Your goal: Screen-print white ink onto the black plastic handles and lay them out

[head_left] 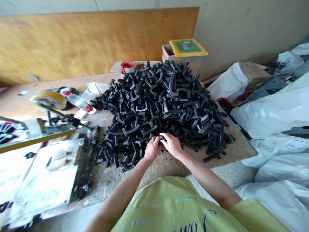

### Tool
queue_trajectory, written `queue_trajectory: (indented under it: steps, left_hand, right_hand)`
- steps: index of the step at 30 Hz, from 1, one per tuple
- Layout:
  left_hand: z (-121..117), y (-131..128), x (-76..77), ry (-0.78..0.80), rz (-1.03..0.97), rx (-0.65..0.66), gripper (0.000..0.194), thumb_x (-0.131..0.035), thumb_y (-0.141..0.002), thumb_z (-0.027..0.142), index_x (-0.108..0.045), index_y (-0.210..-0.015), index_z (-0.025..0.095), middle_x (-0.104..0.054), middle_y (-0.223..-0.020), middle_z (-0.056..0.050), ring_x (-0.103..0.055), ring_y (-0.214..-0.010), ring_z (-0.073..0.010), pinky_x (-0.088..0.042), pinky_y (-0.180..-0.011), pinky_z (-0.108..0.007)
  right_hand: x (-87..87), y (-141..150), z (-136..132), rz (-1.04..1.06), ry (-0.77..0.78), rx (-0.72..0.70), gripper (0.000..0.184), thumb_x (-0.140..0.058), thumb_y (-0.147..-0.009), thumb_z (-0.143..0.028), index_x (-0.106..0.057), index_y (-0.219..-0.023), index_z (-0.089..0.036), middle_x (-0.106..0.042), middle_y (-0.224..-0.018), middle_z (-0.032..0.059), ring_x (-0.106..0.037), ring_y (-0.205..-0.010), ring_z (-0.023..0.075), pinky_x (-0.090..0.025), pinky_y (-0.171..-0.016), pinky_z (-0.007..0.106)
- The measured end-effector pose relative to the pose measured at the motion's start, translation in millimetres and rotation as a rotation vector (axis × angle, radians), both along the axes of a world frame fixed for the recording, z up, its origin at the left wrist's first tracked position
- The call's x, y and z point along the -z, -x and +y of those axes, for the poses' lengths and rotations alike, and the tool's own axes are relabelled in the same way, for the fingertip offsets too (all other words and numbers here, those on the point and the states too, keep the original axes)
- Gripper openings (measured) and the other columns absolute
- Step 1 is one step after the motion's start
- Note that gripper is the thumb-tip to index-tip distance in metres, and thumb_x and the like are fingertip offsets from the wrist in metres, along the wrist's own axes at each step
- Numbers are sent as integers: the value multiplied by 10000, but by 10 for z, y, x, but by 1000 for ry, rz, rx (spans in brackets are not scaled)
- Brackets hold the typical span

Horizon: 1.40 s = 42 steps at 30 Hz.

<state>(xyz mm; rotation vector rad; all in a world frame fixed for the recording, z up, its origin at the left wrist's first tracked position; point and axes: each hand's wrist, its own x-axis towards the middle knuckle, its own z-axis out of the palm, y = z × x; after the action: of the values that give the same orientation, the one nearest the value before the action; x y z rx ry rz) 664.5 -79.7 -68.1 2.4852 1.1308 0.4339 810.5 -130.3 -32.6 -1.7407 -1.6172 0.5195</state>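
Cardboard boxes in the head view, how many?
2. One open brown cardboard box stands behind the heap of black plastic handles, a yellow-framed green panel on top. Another brown cardboard box lies right, partly under a white plastic bag. More may be hidden.

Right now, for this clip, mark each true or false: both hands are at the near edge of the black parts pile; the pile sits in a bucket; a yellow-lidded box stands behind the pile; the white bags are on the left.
1. Both hands, left hand and right hand, are at the near edge of the pile of black parts: true.
2. The pile sits in a bucket: false; it lies loose on the table.
3. A yellow-lidded box stands behind the pile: true.
4. The white bags are on the left: false; they are on the right.
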Motion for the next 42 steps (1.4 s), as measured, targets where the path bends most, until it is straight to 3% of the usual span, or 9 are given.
queue_trajectory:
  steps: [6, 12, 17, 21, 25, 29, 34, 38, 42]
  left_hand:
    - [146, 265, -571, 70, -216, -258, 286, -602, -762, 213, -556, -1044, 215, -619, -983, -51, -621, -883, -201, -514, -790, -330]
    - [748, 519, -1044, -94, -259, -492, 368, -603, -786, 233, -549, -1147, 188, -647, -1076, -87, -608, -1009, -234, -488, -893, -372]
    - [1045, 811, -1057, -60, -133, -462, 416, -587, -828, 246, -550, -1227, 135, -621, -1233, -147, -576, -1149, -268, -441, -1003, -423]
    - [832, 1171, -956, -86, -241, -461, 375, -553, -873, 314, -573, -1215, 161, -619, -1256, -129, -570, -1178, -235, -437, -1031, -394]
    - [506, 1777, -872, -47, -318, -554, 298, -550, -879, 330, -629, -1137, 205, -623, -1261, -100, -580, -1170, -217, -448, -1026, -383]
    - [258, 2635, -768, 59, -446, -681, 270, -527, -886, 356, -666, -1066, 210, -649, -1217, -93, -628, -1084, -216, -512, -930, -373]
    - [121, 3919, -658, 187, -595, -803, 308, -513, -881, 415, -680, -1014, 193, -706, -1057, -78, -674, -928, -198, -536, -842, -337]
    - [120, 4986, -698, 275, -581, -859, 331, -540, -849, 461, -694, -976, 197, -727, -947, -63, -680, -843, -195, -535, -773, -304]
    - [177, 5870, -742, 318, -558, -904, 342, -579, -808, 494, -701, -933, 199, -734, -912, -58, -681, -801, -199, -528, -731, -290]
  right_hand:
    - [-519, 151, 499, 175, -66, -69, 361, -605, -842, -273, -594, -1201, -239, -666, -1150, 38, -620, -1045, 185, -456, -966, 352]
    - [-799, 169, 727, 282, -171, 34, 482, -574, -850, -374, -522, -1314, -252, -679, -909, 13, -636, -806, 172, -496, -832, 323]
    - [-663, 192, 756, 369, -120, 86, 392, -616, -791, -433, -632, -1120, -221, -623, -751, -5, -585, -666, 161, -518, -682, 305]
    - [-534, 304, 715, 728, 45, 106, 450, -685, -717, -470, -603, -1085, -224, -594, -772, -13, -572, -630, 151, -505, -478, 252]
    - [-558, 589, 655, 1043, 229, 68, 399, -794, -628, -425, -622, -927, -225, -581, -799, -22, -596, -749, 151, -579, -588, 272]
    - [-610, 1280, 703, 1162, 330, -74, 360, -851, -574, -336, -657, -849, -208, -601, -859, -18, -601, -839, 130, -578, -836, 319]
    - [-490, 2826, 1105, 1134, 326, -166, 371, -847, -559, -367, -663, -825, -185, -608, -793, -19, -627, -752, 133, -574, -812, 357]
    - [-281, 4100, 1587, 938, 284, -193, 381, -794, -575, -428, -673, -829, -170, -623, -734, -8, -601, -657, 140, -561, -665, 331]
    - [-97, 4813, 1894, 541, 203, -233, 268, -667, -716, -439, -693, -816, -192, -670, -765, 18, -615, -685, 176, -529, -708, 353]
